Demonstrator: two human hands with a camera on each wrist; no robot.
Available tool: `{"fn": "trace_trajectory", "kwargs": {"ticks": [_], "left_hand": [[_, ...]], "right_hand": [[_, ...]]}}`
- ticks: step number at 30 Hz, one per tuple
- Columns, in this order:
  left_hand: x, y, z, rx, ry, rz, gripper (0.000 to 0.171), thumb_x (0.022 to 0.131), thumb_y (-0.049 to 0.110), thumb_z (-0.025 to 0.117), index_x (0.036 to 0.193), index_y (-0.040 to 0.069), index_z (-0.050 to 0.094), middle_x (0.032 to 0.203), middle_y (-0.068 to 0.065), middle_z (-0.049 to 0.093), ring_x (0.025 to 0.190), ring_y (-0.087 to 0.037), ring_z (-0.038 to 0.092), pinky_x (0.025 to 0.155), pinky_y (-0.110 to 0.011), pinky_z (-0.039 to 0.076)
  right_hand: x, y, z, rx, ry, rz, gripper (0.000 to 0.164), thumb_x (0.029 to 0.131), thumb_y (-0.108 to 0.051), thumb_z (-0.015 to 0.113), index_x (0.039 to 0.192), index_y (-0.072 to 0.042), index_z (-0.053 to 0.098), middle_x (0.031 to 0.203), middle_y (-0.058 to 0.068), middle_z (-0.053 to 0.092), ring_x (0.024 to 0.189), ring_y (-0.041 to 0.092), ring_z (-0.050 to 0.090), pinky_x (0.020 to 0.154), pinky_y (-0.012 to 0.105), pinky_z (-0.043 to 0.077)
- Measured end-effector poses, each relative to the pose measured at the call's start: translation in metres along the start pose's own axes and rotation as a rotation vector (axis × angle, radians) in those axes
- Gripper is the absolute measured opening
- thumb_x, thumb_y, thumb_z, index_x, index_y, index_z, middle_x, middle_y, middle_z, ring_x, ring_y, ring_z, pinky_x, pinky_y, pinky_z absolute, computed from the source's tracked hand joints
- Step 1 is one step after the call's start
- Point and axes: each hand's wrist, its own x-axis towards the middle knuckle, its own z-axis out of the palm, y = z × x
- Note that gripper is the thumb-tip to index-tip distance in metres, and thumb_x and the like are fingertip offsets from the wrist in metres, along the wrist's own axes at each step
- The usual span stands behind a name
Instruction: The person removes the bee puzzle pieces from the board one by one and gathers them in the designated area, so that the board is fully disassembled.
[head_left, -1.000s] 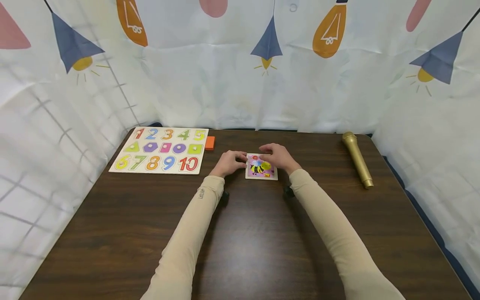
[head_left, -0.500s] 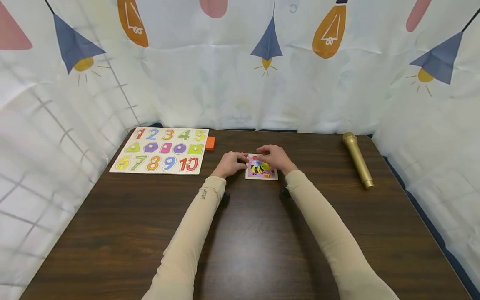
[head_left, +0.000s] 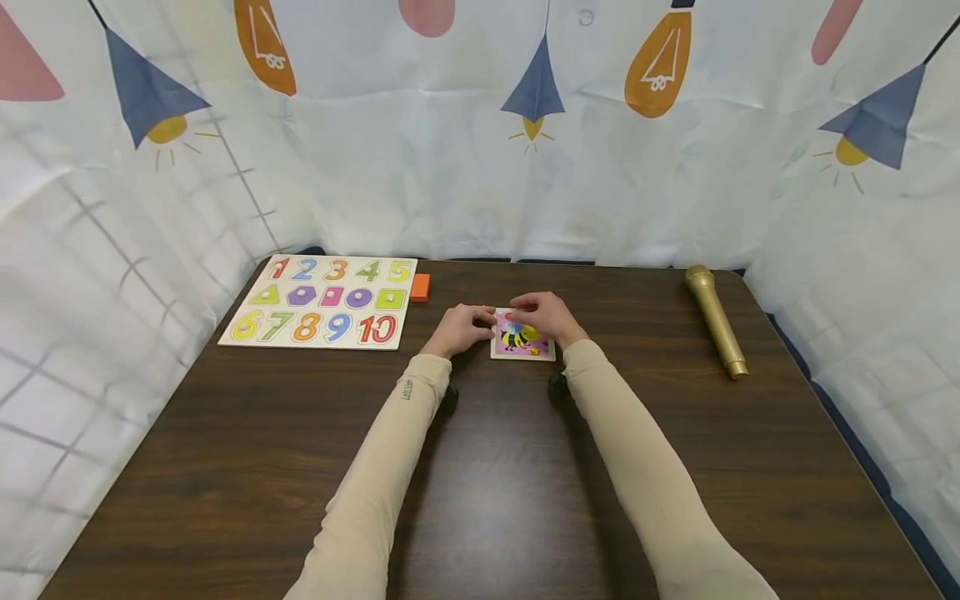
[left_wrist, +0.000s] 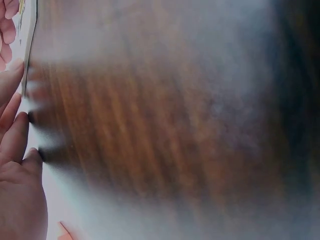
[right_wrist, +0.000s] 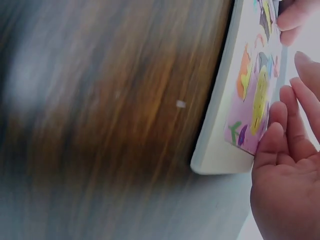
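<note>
A small square picture puzzle with a black-and-yellow bee on pink lies on the dark table in front of the person. At its left edge my left hand has the thumb touching the frame, its fingers relaxed. My right hand reaches over the puzzle's upper right part, fingers loosely bent and resting on the picture. The right wrist view shows the puzzle's pale wooden border close up, with the right fingertips on the pink picture. In the left wrist view only the board's edge shows beside the left fingers.
A number-and-shape puzzle board lies at the back left, with an orange block beside its right edge. To the back right lies a gold microphone. A white printed curtain hangs behind the dark wooden table.
My right hand has shifted slightly left across the top of the bee puzzle, and its forearm has swung inward. The left hand and the puzzle have stayed nearly still.
</note>
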Motion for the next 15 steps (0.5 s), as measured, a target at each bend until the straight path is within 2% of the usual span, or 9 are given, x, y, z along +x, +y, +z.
{"fn": "trace_trajectory", "kwargs": {"ticks": [15], "left_hand": [[-0.0002, -0.0024, 0.0007, -0.006, 0.01, 0.006, 0.027, 0.09, 0.013, 0.071, 0.115, 0.006, 0.073, 0.136, -0.004, 0.06, 0.131, -0.024, 0.049, 0.111, -0.04, 0.035]], "right_hand": [[0.0044, -0.0022, 0.0069, -0.035, -0.027, 0.005, 0.036, 0.094, -0.026, 0.067, 0.127, -0.011, 0.067, 0.125, 0.01, 0.062, 0.111, 0.027, 0.057, 0.1, 0.044, 0.044]]}}
